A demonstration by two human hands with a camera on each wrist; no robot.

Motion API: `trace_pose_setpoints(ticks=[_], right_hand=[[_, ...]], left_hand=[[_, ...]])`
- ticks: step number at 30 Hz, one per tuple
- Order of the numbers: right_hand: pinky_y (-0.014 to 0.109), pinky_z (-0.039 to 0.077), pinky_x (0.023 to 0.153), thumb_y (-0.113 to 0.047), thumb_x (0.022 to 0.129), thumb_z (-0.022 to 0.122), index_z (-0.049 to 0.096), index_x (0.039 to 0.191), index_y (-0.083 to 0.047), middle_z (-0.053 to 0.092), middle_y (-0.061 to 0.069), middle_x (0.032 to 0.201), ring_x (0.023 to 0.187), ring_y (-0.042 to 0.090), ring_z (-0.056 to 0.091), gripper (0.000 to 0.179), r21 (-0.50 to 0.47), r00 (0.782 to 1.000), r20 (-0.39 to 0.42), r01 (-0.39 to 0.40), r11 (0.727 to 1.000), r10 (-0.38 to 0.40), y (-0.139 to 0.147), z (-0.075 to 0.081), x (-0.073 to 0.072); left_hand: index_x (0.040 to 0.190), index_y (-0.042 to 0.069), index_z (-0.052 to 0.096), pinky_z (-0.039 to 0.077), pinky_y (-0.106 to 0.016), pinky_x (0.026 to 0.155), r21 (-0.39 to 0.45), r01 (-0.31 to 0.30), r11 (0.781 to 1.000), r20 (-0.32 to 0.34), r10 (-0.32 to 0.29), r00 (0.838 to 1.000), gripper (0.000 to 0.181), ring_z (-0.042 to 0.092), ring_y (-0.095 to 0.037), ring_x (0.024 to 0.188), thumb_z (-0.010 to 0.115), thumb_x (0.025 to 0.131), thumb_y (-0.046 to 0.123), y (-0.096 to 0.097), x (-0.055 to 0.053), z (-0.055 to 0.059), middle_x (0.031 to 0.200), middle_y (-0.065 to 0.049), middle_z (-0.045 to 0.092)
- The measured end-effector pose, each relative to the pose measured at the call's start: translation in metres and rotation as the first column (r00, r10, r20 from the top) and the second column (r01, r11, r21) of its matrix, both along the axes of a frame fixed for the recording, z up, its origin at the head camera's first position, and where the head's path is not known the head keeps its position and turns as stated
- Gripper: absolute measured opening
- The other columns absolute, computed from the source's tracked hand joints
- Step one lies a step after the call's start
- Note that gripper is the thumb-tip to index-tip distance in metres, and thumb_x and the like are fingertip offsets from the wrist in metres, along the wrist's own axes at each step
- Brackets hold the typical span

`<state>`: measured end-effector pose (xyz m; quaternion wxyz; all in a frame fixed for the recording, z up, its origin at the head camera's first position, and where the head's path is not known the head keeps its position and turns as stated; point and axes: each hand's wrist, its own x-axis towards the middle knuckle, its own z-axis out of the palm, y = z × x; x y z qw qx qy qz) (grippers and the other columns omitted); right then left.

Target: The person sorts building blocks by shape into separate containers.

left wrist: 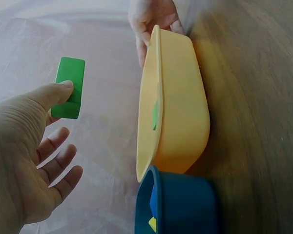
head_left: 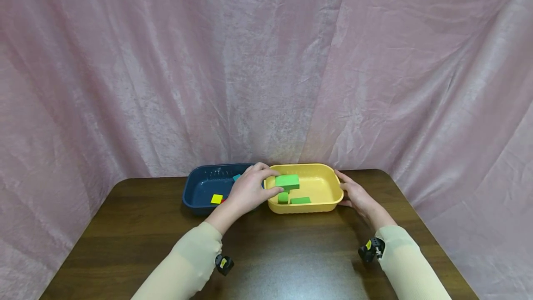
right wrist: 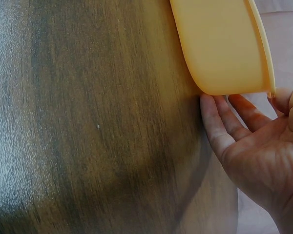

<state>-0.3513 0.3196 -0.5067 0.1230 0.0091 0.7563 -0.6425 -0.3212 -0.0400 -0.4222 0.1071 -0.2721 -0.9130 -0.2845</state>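
Note:
Between thumb and fingers, my left hand (head_left: 249, 190) pinches a green rectangular block (head_left: 287, 182) above the left part of a yellow plastic bin (head_left: 306, 208). The left wrist view shows the thumb on the green block (left wrist: 71, 80) and the other fingers loosely bent below it. Inside the bin lie a small green block (head_left: 283, 197) and a flat green block (head_left: 300, 200). At the bin's right end, my right hand (head_left: 361, 199) holds the end from outside. In the right wrist view the fingers (right wrist: 219, 117) touch the yellow wall, and the thumb is at the rim.
Left of the yellow bin stands a dark blue bin (head_left: 197, 208), partly behind my left forearm. It holds a yellow block (head_left: 216, 199) and bits of blue and red. The brown wooden table (head_left: 283, 249) reaches back to a pink curtain (head_left: 266, 68).

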Motion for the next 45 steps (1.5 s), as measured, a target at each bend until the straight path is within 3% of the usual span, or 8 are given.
trace_pose_setpoints(ticks=[8,19,26,34,45], right_hand=[[0.053,0.048,0.102,-0.012,0.108,0.031,0.012,0.167,-0.023,0.015,0.021,0.166,0.134,0.038,0.046,0.063,0.001,1.000,-0.004,-0.001,1.000,0.001,0.000,0.000,0.000],[0.051,0.048,0.101,-0.011,0.108,0.030,0.012,0.167,-0.022,0.018,0.021,0.165,0.135,0.037,0.045,0.063,-0.012,1.000,0.002,0.007,1.000,-0.007,-0.001,0.001,0.003],[0.053,0.048,0.102,-0.011,0.107,0.032,0.013,0.167,-0.022,0.012,0.020,0.167,0.134,0.038,0.046,0.064,-0.002,1.000,0.001,0.013,1.000,-0.013,0.001,-0.001,0.003],[0.054,0.047,0.103,-0.010,0.107,0.031,0.012,0.167,-0.020,0.013,0.022,0.166,0.135,0.041,0.044,0.064,-0.008,1.000,-0.007,0.008,1.000,-0.008,0.000,-0.001,0.003],[0.054,0.048,0.103,-0.011,0.108,0.031,0.012,0.167,-0.021,0.011,0.020,0.168,0.139,0.042,0.040,0.063,0.003,1.000,-0.008,0.008,1.000,-0.008,-0.001,0.001,0.002]], left_hand=[[0.124,0.028,0.074,0.052,-0.037,0.082,0.010,-0.007,1.000,0.022,0.007,1.000,0.042,0.055,-0.021,0.109,0.078,0.088,0.050,0.013,-0.007,-0.005,0.119,0.004,0.060],[0.127,0.026,0.073,0.052,-0.038,0.084,-0.090,0.006,0.996,0.017,-0.004,1.000,0.042,0.055,-0.020,0.108,0.078,0.090,0.045,0.027,-0.013,-0.003,0.118,0.002,0.059],[0.130,0.028,0.072,0.049,-0.034,0.082,-0.180,-0.003,0.984,-0.005,0.002,1.000,0.045,0.054,-0.018,0.104,0.074,0.091,0.050,0.033,-0.020,0.000,0.117,0.003,0.059],[0.132,0.029,0.071,0.051,-0.035,0.083,-0.211,-0.040,0.977,0.012,0.043,0.999,0.046,0.055,-0.019,0.107,0.074,0.091,0.051,0.036,-0.030,0.003,0.120,0.003,0.060],[0.131,0.031,0.071,0.049,-0.037,0.087,-0.258,-0.045,0.965,0.015,0.050,0.999,0.046,0.054,-0.020,0.109,0.072,0.091,0.054,0.048,-0.034,0.004,0.121,0.003,0.059]])
